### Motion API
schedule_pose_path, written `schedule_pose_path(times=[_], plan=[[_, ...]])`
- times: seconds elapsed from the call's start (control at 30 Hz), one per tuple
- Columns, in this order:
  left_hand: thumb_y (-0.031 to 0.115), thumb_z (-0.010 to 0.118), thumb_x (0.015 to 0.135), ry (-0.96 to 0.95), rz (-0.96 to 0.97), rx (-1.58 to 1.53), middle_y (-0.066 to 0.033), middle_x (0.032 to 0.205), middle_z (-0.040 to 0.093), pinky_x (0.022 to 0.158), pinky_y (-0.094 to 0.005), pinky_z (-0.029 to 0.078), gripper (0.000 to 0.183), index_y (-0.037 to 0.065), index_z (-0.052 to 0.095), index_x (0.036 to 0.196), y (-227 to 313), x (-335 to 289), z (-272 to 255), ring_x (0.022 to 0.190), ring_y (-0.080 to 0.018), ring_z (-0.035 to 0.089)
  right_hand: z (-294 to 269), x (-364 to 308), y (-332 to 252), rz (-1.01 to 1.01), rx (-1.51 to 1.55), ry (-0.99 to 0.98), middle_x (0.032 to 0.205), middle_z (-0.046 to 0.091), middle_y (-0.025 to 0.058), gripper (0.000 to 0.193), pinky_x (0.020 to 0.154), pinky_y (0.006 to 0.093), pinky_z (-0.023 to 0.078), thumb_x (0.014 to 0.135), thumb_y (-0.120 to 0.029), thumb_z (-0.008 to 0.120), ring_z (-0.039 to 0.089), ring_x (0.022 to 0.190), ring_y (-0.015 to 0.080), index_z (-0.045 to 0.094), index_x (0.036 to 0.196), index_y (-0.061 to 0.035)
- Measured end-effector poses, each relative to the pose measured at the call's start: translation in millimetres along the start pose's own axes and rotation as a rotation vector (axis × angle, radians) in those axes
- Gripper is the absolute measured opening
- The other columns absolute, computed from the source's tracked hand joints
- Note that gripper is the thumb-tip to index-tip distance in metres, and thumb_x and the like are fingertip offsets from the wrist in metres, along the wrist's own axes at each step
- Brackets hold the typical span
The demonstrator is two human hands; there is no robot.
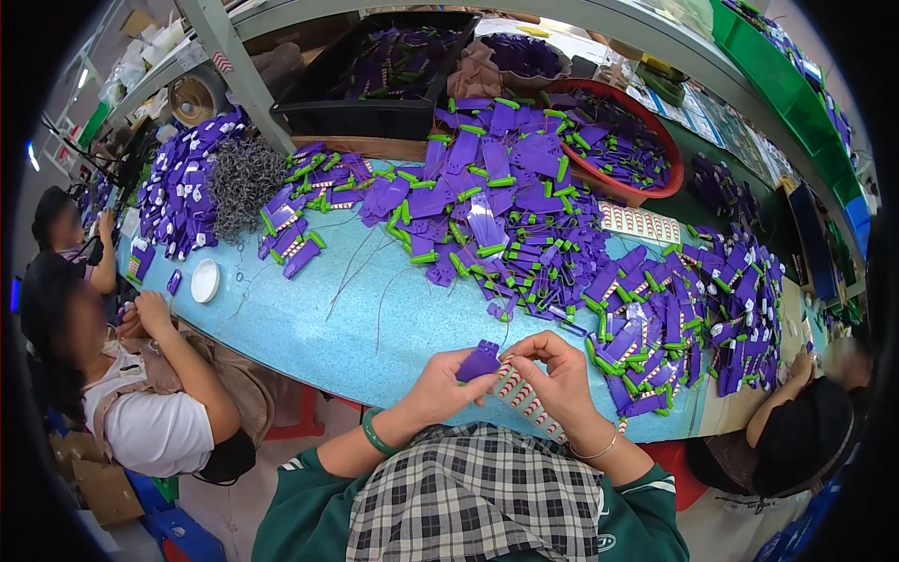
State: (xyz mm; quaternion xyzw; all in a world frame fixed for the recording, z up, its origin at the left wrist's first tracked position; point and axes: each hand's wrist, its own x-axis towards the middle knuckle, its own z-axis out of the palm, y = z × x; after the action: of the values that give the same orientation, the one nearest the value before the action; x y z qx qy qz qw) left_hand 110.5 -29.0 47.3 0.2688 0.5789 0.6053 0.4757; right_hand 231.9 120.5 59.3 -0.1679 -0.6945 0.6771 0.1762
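The table [309,302] curves past the person, its near edge running close by the wrists; most room for moving lies to the left, where a broad stretch of blue surface, crossed by a few thin wires, reaches from the hands to a white dish [205,281]. Ahead and to the right there is little, since the big heap [524,201] comes close to the right hand [560,373] and spills down toward the near edge. Counted: one dish, one red tub [676,178], one black crate [351,120], one pile of chains [247,187], two sticker sheets that can be made out (one lying beyond the heap, one at the hands) and three co-workers, two at left, one at right; the heaped parts overlap too much to count. The piece is in the left hand [444,386], gripped between thumb and fingers above the near edge: flat, purple, with a scalloped far end. The right thumb and forefinger are closed to a pinch beside it, at the top of a sheet [526,401] of red-and-white striped stickers slanting down underneath; whether anything sits between those tips I cannot tell.
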Motion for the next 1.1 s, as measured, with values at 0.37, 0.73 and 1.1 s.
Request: schedule_pose_path(times=[0.37,0.73,1.1], plan=[[0.012,0.049,0.095,-0.045,-0.015,-0.272,-0.0111,0.102,0.061,0.062,-0.0297,0.055,0.026,0.002,0.047,0.119,4,10,19,0.084,-0.0180,0.064,-1,-12,-2,-0.112,-0.063,0.104,0.093,0.061,0.0075,0.010,0.073,0.0267,0.047,0.080,-0.007,0.067,0.058,0.082,0.0148,0.060,0.085,-0.0004],[0.011,0.041,0.097,-0.171,-0.113,-0.600,-0.0102,0.123,0.050,0.090,-0.0435,0.052,0.036,0.007,0.035,0.133,0,8,19,0.113,-0.0221,0.054,3,-16,6,0.114,0.123,0.098,0.079,0.060,0.0013,0.009,0.067,0.0225,0.046,0.081,-0.004,0.068,0.055,0.071,0.0067,0.060,0.083,-0.0012],[0.006,0.041,0.094,-0.178,-0.106,-0.628,-0.0124,0.122,0.050,0.091,-0.0457,0.051,0.040,0.006,0.033,0.133,0,8,18,0.112,-0.0246,0.055,5,-17,12,0.016,0.040,0.110,0.079,0.060,0.0036,0.009,0.066,0.0229,0.045,0.080,-0.003,0.069,0.056,0.071,0.0085,0.060,0.083,-0.0008]])
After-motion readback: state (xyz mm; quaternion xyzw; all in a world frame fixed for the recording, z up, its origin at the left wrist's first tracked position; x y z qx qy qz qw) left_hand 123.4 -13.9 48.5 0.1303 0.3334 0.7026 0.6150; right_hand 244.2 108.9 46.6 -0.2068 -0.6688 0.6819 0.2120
